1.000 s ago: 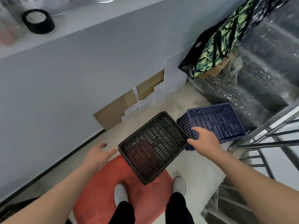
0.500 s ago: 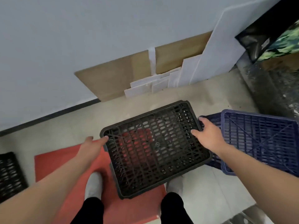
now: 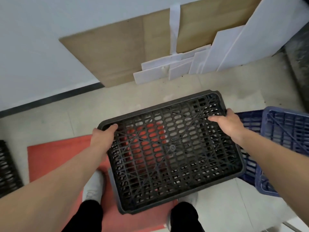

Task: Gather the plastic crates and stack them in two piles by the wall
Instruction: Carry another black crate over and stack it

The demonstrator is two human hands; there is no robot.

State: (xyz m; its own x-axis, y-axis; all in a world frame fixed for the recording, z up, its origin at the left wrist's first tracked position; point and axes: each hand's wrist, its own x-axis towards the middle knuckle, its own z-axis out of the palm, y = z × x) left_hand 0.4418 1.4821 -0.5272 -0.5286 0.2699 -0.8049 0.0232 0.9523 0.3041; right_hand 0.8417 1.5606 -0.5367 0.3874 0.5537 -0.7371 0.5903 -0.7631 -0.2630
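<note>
A black perforated plastic crate (image 3: 170, 148) is held level above the floor in front of me. My left hand (image 3: 102, 138) grips its left rim near the far corner, thumb inside. My right hand (image 3: 227, 123) grips the right rim at the far corner. To the right, blue crates (image 3: 287, 136) lie on the floor, one tilted over another. At the left edge of the view sits another black crate (image 3: 7, 166), partly cut off.
A red mat (image 3: 55, 159) lies under my feet. Brown cardboard (image 3: 117, 52) and white boards (image 3: 217, 52) lean on the grey wall (image 3: 41, 47). Pale tiled floor (image 3: 130, 97) runs between the mat and the wall. A dark rough surface (image 3: 299, 61) is at right.
My left hand has moved in and taken hold of the black crate's left rim. The crate has swung round to sit square in front of me, and my view has tipped down toward the floor.
</note>
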